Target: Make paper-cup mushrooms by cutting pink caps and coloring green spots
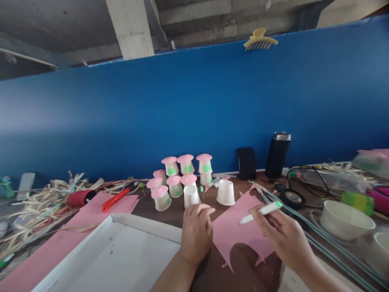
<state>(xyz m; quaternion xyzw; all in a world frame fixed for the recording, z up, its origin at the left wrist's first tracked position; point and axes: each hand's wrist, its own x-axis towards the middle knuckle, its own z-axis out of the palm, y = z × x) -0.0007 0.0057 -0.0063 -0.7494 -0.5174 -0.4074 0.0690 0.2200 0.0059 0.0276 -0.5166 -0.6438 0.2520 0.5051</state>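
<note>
Apparently, the step in hand is marking the cut pink paper, which lies on the desk between the two hands: the right hand grips a white marker, tip over the sheet, contact unclear. Loosely curled, the left hand sits by the sheet's left edge, just before a white cup, and whether it holds anything I cannot tell. Next, the work seems to call for steadying the paper and guiding the tip along it.
</note>
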